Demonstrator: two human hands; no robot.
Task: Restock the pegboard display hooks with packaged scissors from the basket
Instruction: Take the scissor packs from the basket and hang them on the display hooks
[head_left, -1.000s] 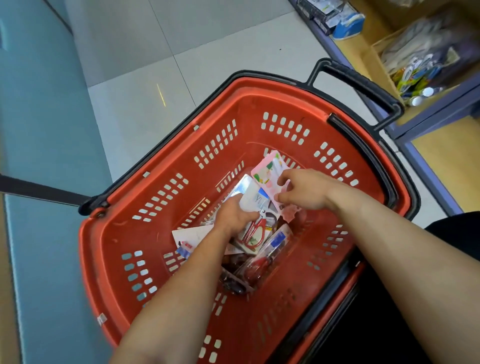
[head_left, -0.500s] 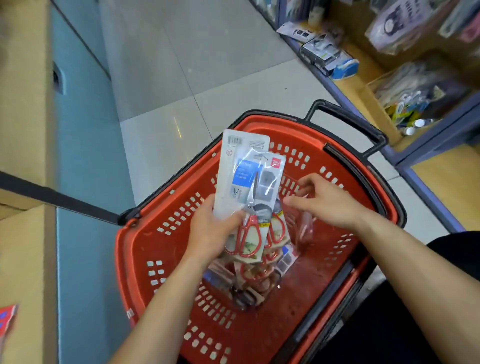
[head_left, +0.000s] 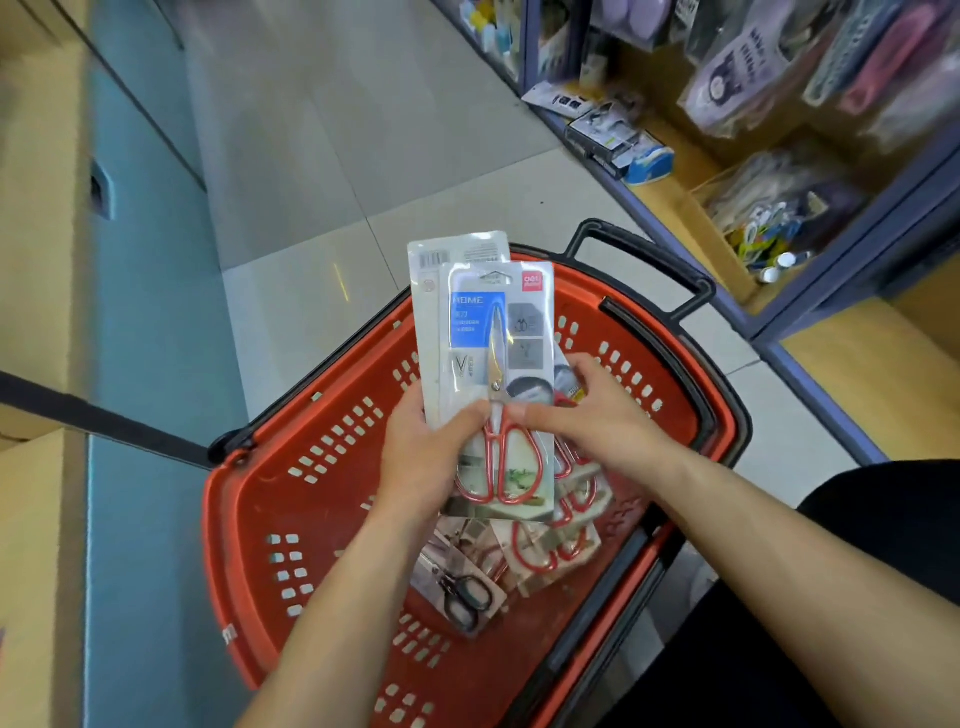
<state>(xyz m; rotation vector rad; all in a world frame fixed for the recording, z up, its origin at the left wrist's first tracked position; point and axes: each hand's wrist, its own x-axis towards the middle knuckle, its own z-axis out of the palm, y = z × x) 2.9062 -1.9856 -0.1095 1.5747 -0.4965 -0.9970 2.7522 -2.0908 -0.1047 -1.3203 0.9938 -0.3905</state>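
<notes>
Left hand and right hand pinch the scissor packs rising above both thumbs — light, stiff, slippery cards, probably best gripped at their edges.

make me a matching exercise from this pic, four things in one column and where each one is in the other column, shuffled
Things
1. red-handled scissors in a clear blister pack with a blue label
2. black-handled scissors on a photo-printed card
3. blue and white plastic tape dispenser
4. red perforated plastic basket

Places
A. on the wooden shelf at the right
B. standing in the aisle, below the held pack
C. gripped by the left hand and pinched by the right hand
D. lying in the bottom of the basket

Pairs: 1-C, 2-D, 3-A, 4-B
</notes>
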